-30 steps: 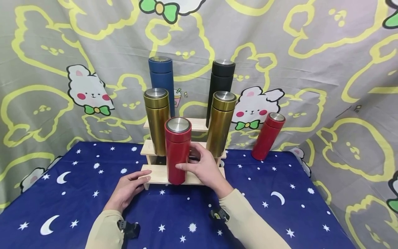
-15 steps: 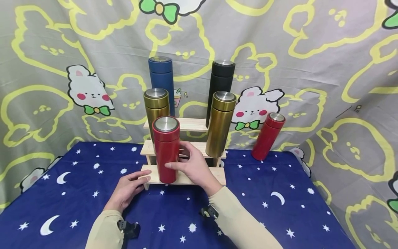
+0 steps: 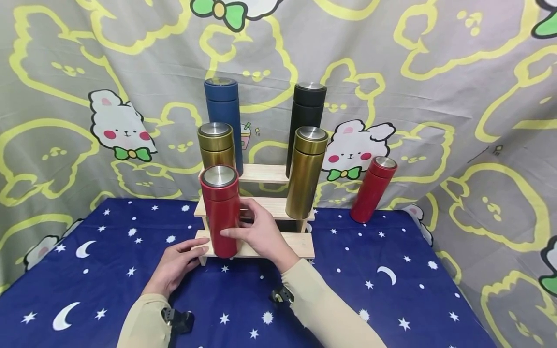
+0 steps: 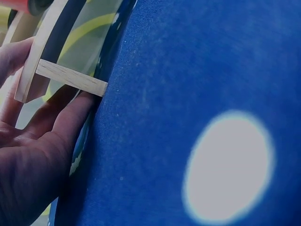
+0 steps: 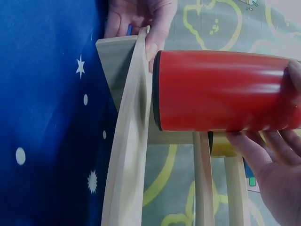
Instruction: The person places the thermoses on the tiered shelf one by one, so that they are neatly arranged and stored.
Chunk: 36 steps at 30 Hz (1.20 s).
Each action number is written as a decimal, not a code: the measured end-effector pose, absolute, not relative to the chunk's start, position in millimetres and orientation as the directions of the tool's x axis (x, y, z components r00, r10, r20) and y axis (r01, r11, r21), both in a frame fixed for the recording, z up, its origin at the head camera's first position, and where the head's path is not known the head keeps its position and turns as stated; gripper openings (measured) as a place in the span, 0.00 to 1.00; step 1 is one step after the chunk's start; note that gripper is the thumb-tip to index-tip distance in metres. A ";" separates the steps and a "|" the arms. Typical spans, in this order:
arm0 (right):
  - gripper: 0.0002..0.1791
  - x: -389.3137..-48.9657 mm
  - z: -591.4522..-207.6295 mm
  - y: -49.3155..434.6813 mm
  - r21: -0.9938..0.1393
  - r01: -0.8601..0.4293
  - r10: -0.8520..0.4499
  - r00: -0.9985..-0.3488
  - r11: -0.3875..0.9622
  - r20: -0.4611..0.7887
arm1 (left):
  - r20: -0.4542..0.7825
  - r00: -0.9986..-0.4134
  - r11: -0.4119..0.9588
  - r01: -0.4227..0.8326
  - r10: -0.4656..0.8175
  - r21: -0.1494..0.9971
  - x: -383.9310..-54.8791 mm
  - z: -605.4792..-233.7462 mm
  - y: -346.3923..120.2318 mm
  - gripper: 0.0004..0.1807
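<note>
My right hand (image 3: 263, 237) grips a red thermos bottle (image 3: 221, 209) with a silver lid, thumb and fingers on either side of its body. The bottle stands upright over the left part of the lowest step of a wooden three-step stand (image 3: 283, 245). Its black-rimmed base is right at the board in the right wrist view. At the stand's left end, my left hand (image 3: 171, 266) holds the lowest step, with fingers above and below the board and around the short leg (image 4: 75, 77). Behind the red bottle, a gold bottle (image 3: 217, 157) is partly hidden.
Another gold bottle (image 3: 306, 179) stands on the middle step at right. A blue bottle (image 3: 224, 113) and a black bottle (image 3: 308, 108) are on the top step. A second red bottle (image 3: 374, 188) stands on the blue starry cloth (image 3: 348, 290). A patterned curtain (image 3: 165, 58) hangs behind.
My right hand has moved left with the red bottle along the lowest step, from near the middle toward the left end. My left hand keeps its hold on the stand.
</note>
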State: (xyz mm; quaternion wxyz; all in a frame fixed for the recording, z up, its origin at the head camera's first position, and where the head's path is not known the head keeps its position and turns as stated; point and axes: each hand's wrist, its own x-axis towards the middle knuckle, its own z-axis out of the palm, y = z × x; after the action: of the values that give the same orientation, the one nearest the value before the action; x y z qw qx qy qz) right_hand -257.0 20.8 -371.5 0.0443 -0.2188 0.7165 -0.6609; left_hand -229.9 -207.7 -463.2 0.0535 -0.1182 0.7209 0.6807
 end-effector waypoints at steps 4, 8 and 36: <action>0.37 -257.3 -372.5 15.9 -0.970 -0.240 -0.372 -0.904 0.032 0.211 | -0.237 -0.966 0.035 -0.242 -0.104 0.970 -229.7 -462.9 -207.2 0.28; 0.36 -257.6 -374.4 13.5 -0.972 -0.231 -0.379 -0.904 0.037 0.200 | -0.238 -0.965 0.034 -0.243 -0.107 0.969 -229.4 -463.7 -206.8 0.28; 0.35 -259.6 -379.0 14.5 -0.967 -0.244 -0.417 -0.889 0.078 0.190 | -0.242 -0.965 0.043 -0.247 -0.106 0.968 -231.5 -465.6 -208.2 0.32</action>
State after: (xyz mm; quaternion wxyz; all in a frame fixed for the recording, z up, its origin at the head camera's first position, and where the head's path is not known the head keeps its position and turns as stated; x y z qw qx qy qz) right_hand -259.6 14.5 -379.0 0.0678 -0.2260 0.7309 -0.6404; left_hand -231.5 -208.2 -465.6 0.0520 -0.1227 0.7203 0.6807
